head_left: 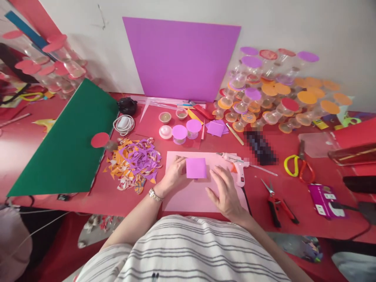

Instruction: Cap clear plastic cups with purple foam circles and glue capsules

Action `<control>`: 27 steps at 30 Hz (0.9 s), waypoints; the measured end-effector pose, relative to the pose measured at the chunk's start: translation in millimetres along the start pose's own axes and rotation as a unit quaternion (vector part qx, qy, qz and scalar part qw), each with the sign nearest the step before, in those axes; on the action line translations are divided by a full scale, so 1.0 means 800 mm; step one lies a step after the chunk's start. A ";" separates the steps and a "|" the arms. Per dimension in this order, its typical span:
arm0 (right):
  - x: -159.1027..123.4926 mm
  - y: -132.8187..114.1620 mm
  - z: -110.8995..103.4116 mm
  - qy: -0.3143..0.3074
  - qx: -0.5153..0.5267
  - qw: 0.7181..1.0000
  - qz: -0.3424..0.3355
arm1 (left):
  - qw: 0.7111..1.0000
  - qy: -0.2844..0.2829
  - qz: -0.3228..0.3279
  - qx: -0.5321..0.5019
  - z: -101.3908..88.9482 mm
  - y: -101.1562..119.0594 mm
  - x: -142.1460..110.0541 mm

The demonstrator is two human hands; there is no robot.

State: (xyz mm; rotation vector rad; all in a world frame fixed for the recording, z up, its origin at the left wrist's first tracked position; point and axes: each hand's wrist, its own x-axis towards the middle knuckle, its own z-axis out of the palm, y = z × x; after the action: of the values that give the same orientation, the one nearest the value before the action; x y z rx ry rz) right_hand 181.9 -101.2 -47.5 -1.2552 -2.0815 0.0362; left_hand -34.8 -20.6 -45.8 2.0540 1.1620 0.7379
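A small purple paper square (196, 168) is held up over a pink sheet (182, 199). My left hand (175, 173), wearing a watch on the wrist, grips it at its left edge; whatever lies beneath the square is mostly hidden. My right hand (225, 192) hovers just right of the square, fingers apart and holding nothing. Close beyond that hand lies a pink-and-white glue gun (240, 172) on the sheet's right edge. Past the sheet stand two plastic pieces topped with purple discs (179, 132), with a stack of purple squares (216, 128) to their right.
Left of the sheet is a heap of orange and purple paper scraps (138, 160). A green board (67, 149) leans further left. On the right lie red-handled snips (276, 203), scissors (299, 164) and a purple box (327, 201). Many disc-capped plastic hourglass shapes (270, 90) crowd the back right.
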 end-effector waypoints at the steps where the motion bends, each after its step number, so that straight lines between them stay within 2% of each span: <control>1: 0.012 -0.001 0.001 -0.009 -0.011 1.000 -0.025 | 1.000 0.000 0.001 -0.002 0.000 0.000 0.000; 4: 0.041 -0.005 0.006 -0.047 -0.049 0.994 -0.084 | 1.000 0.013 0.019 -0.006 0.001 -0.001 -0.001; 7: 0.053 -0.008 0.011 -0.085 -0.075 0.988 -0.106 | 0.999 0.034 0.036 -0.001 0.000 -0.002 -0.002; 14: 0.053 -0.009 0.010 -0.085 -0.086 0.986 -0.112 | 0.998 0.028 0.058 0.027 -0.004 -0.008 -0.004; 18: 0.054 -0.011 0.013 -0.107 -0.073 0.987 -0.096 | 0.991 0.039 0.117 0.051 0.000 -0.015 -0.002; 21: 0.056 -0.010 0.015 -0.101 -0.060 0.989 -0.091 | 0.986 0.054 0.145 0.067 0.003 -0.015 0.001; 27: 0.048 -0.006 0.001 -0.043 -0.003 0.994 -0.097 | 0.990 0.049 0.112 0.069 -0.010 -0.010 0.002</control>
State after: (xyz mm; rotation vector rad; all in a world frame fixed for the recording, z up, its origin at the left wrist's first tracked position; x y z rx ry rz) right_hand 166.6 -73.7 -25.2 -1.0664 -2.2700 -0.0045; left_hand -44.2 -13.9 -46.3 2.3138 1.0728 0.8947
